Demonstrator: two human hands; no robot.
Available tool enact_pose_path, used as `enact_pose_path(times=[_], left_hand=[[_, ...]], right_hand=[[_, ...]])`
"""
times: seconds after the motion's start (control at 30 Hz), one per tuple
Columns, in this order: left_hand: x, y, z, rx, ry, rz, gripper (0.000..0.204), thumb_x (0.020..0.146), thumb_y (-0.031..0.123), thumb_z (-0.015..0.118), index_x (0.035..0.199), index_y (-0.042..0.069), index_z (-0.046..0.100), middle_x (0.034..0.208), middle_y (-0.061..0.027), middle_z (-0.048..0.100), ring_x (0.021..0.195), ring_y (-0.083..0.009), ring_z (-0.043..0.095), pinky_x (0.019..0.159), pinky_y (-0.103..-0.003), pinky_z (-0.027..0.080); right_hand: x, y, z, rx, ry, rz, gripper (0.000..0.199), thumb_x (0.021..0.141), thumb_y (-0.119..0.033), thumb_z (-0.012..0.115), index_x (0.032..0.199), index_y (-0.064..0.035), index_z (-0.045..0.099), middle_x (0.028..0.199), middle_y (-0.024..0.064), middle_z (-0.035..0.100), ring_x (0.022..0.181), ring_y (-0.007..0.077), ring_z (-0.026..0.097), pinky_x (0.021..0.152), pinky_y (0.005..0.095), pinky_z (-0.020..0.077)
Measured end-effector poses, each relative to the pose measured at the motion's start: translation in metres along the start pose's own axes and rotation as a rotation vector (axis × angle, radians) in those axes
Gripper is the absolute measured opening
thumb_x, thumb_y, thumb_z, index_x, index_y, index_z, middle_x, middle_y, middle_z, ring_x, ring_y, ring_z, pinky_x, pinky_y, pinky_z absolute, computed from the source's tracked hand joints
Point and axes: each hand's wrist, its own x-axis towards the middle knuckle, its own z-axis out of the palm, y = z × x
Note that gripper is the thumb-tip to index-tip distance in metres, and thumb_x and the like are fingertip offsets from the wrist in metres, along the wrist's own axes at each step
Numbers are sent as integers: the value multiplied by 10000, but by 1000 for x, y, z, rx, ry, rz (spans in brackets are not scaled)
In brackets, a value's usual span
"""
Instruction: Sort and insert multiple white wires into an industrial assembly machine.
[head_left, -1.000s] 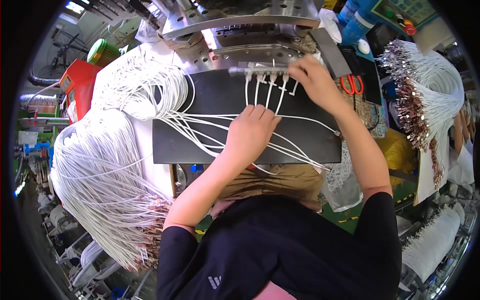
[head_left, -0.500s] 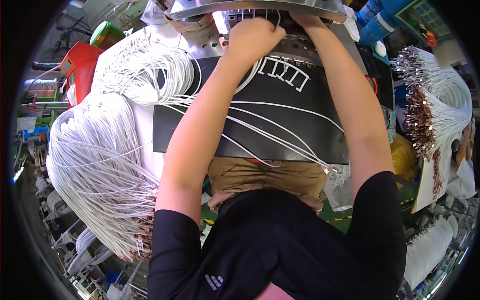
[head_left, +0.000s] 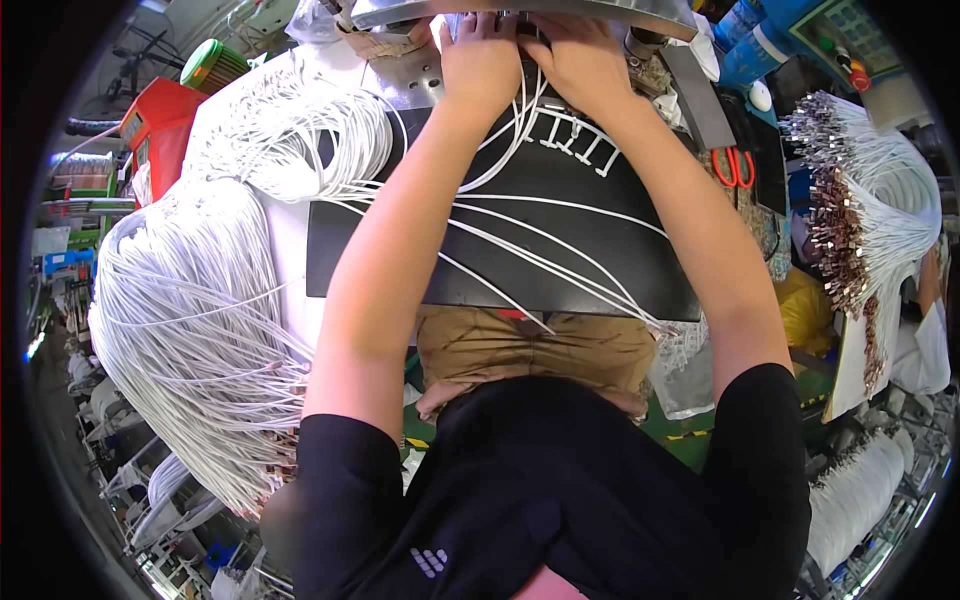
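- Cluttered workshop bench, seen from above: a black rectangular work mat (head_left: 560,260) fills the centre of the frame, with a grey metal machine (head_left: 520,12) along the top edge.
- We see both arms reach up the middle of the frame. The left hand (head_left: 482,62) and right hand (head_left: 578,62) sit side by side at the mouth of the machine, fingers curled over the ends of a few thin white wires (head_left: 540,230); whether each hand truly pinches a wire we cannot tell, since the fingertips are hidden under the machine's lip.
- Those wires trail from the hands down across the mat toward its lower right corner; a short row of small white connector pieces (head_left: 578,148) lies on the mat just below the right hand.
- A large hanging bundle of white wires (head_left: 190,330) covers the left of the frame; a second bundle with brown metal terminals (head_left: 860,220) hangs at the right; red-handled scissors (head_left: 737,166) lie right of the mat.
- Risks, as we judge them: fingers so close under the machine could be nipped; the crossing wires on the mat could snag a forearm and pull out of the hands; a loose strand could tangle with the left bundle.
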Motion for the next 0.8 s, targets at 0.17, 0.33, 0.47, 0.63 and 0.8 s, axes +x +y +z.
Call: enact_pose_path(times=[0.17,0.33,0.47,0.63,0.8], left_hand=[[2,8,-8,151,-113,-18,578,851,200,571,1393,-1,539,1406,-184,571,1369,-332,463,1137,-629,289],[-26,-6,-32,-99,-4,-28,462,911,195,594,1326,-5,558,1400,-244,533,1314,-402,483,1102,-533,368],[-110,26,-160,-1325,-566,-550,298,1004,249,588,1038,-36,669,1058,-157,688,816,-248,647,765,-353,530],[-313,28,-200,-2166,-685,-1113,399,1034,354,562,976,-32,646,879,-151,702,755,-196,681,666,-322,545],[-353,11,-166,-1484,-86,-1434,391,1013,372,603,1180,19,575,1068,-100,694,914,-281,696,769,-331,547]], right_hand=[[-21,0,19,-453,162,19,390,965,-305,578,1164,19,669,1100,142,703,1042,334,666,929,450,526],[-23,0,2,-58,24,136,379,984,-332,586,1185,-23,671,1042,140,715,995,333,683,885,407,539],[-145,11,-105,117,371,266,309,982,-223,621,1215,-28,678,1043,105,723,968,217,683,868,343,530],[-364,10,-125,254,467,781,243,987,-83,543,752,-25,561,707,20,532,645,112,482,581,266,397],[-383,-94,-67,899,-178,1198,154,889,-24,609,971,-28,739,924,93,754,929,241,713,862,307,532]])
